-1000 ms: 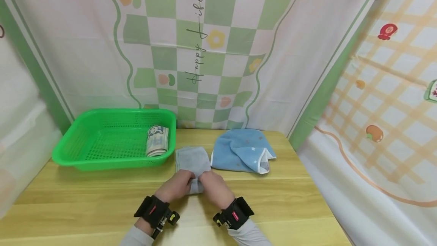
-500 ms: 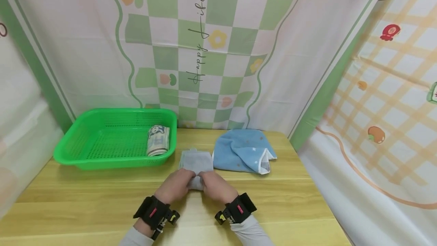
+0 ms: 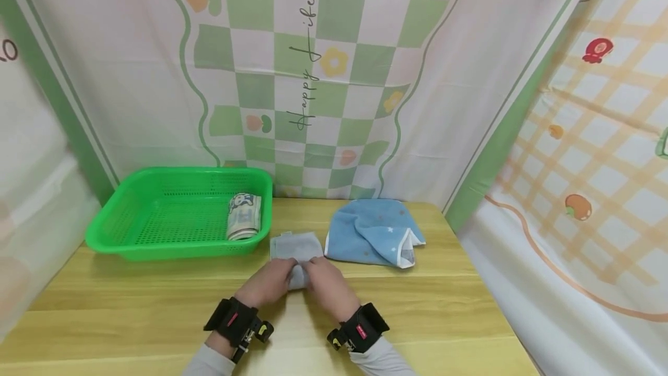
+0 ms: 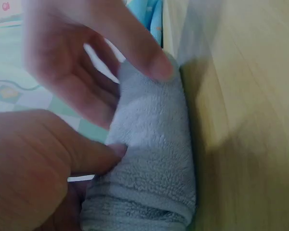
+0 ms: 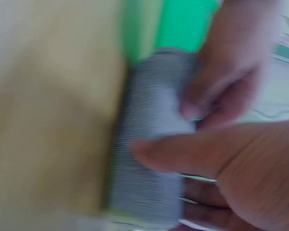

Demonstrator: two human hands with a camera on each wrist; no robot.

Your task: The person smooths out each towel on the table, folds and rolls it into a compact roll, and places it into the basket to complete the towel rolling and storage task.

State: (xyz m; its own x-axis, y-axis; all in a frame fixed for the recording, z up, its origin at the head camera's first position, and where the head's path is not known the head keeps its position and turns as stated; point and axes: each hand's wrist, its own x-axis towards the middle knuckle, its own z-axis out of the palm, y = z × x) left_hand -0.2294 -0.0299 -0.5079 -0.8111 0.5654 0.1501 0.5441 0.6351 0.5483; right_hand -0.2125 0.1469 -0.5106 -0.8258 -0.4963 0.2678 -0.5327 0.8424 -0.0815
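Observation:
A grey terry towel [image 3: 296, 245] lies on the table in front of me, its near end rolled up and its far part still flat. My left hand [image 3: 267, 283] holds the left end of the roll, thumb on the near side and fingers behind it. The right hand [image 3: 331, 290] grips the right end in the same way. Up close in the left wrist view, the towel roll [image 4: 151, 122] shows layered edges at its left end. The right wrist view is blurred, with the right thumb pressing on the towel roll [image 5: 151, 110].
A green plastic basket [image 3: 177, 248] stands at the back left, with a rolled patterned towel [image 3: 243, 216] inside at its right end. A blue towel with white trim [image 3: 365, 231] lies loosely crumpled to the right. Patterned curtains [image 3: 323, 74] hang behind the wooden table [image 3: 443, 318].
The roll has advanced away from me slightly, and less of the grey towel lies flat beyond it. Both hands keep their hold. The view has shifted a little.

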